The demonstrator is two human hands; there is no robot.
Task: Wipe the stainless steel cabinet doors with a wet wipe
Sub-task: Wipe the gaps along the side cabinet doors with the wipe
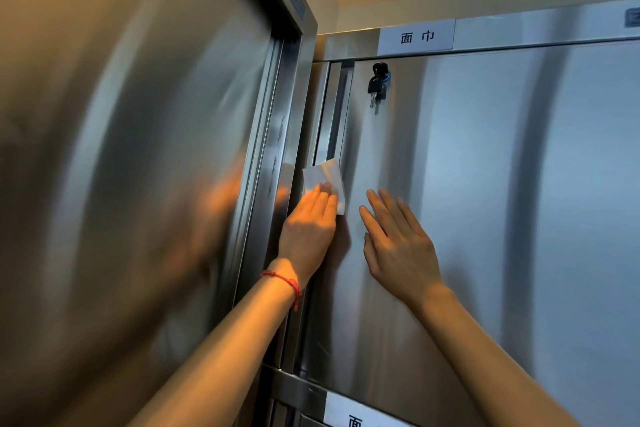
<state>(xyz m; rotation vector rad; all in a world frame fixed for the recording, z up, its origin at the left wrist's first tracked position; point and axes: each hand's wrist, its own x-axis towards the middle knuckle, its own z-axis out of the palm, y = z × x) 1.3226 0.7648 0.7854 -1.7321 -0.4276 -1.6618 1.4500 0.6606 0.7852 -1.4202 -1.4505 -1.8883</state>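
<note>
A white wet wipe (327,175) lies flat against the left edge of a stainless steel cabinet door (485,184), just below its recessed vertical handle. My left hand (308,229) presses the wipe onto the steel with straight fingers; a red string sits on that wrist. My right hand (398,246) rests flat on the same door a little to the right, fingers spread, holding nothing.
A bunch of keys (377,83) hangs from the lock near the door's top left. A white label (415,36) sits on the frame above. Another steel cabinet (138,149) stands close on the left, meeting this one at a corner. A lower door's label (356,416) shows below.
</note>
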